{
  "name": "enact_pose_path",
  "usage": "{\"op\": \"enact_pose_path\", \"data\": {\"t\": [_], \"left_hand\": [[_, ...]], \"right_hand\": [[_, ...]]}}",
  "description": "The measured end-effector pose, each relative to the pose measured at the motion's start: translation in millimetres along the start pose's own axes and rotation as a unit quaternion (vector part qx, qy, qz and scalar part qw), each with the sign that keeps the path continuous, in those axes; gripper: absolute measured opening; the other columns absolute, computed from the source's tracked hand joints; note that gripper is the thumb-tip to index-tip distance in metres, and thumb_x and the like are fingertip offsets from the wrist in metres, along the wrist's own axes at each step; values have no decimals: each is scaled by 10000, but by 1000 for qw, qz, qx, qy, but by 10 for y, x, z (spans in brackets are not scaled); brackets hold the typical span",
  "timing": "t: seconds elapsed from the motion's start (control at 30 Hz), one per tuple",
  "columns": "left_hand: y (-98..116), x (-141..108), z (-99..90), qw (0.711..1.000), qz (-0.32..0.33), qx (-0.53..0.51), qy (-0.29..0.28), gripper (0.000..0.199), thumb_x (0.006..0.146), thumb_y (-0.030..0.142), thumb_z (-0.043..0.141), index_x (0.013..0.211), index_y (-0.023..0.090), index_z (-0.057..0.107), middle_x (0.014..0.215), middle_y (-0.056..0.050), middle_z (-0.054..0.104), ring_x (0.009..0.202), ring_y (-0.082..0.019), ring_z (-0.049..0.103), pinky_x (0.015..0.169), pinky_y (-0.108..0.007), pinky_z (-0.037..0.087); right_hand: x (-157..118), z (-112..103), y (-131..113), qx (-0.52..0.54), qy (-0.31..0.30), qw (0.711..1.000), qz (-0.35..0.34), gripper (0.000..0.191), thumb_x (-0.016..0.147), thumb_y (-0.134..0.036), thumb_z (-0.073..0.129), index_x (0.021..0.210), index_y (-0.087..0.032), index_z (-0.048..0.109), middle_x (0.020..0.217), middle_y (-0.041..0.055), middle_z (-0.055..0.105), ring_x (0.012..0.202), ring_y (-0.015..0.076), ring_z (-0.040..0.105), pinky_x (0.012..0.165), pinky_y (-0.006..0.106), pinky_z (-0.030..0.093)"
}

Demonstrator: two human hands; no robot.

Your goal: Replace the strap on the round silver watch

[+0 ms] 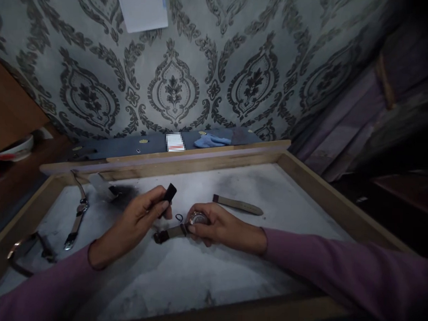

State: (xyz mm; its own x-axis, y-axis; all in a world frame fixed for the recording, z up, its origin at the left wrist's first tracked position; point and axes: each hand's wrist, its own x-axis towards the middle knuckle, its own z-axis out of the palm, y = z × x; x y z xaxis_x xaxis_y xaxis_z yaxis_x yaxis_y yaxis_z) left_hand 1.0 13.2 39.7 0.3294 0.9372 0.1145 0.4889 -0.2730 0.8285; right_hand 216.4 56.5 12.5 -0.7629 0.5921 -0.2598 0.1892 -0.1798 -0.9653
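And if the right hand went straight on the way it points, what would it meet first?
Most likely the left hand; the small dark loop shows between them but seems to lie lower, though depth is unclear.

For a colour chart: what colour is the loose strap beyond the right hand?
The strap is greyish brown, one end darker; best in head view.

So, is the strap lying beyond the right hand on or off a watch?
Off: the strap lies alone, both ends free.
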Motion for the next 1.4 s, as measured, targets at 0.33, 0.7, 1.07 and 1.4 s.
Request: {"op": "enact_pose_path", "data": {"t": [0.33,0.7,1.07,1.4], "left_hand": [[-21,-138,37,973,38,193,-117,227,996,221,294,867,193,478,674,27,486,564,-120,414,542,-275,281],[-43,-134,139,974,41,191,-114,200,975,184,267,822,211,394,614,65,382,512,-106,322,500,-264,234],[-77,-144,178,972,44,200,-113,168,919,100,304,833,213,394,604,65,417,496,-99,325,492,-259,226],[-60,-129,183,974,44,192,-116,167,925,105,301,834,209,394,615,62,421,506,-97,336,500,-254,228]], "right_hand": [[-15,-6,-35,19,-1,1000,7,179,762,-244,680,781,-153,527,646,-32,579,477,39,461,424,172,314],[-3,-5,-57,21,-2,999,24,198,749,-244,693,761,-149,520,635,-40,585,459,33,464,412,154,324],[-6,-2,-53,8,1,1000,29,81,821,-169,604,784,-140,538,653,-30,596,456,32,469,406,152,329],[9,-14,-21,14,3,1000,23,85,812,-167,615,787,-135,540,651,-21,608,450,32,477,401,150,344]]}}
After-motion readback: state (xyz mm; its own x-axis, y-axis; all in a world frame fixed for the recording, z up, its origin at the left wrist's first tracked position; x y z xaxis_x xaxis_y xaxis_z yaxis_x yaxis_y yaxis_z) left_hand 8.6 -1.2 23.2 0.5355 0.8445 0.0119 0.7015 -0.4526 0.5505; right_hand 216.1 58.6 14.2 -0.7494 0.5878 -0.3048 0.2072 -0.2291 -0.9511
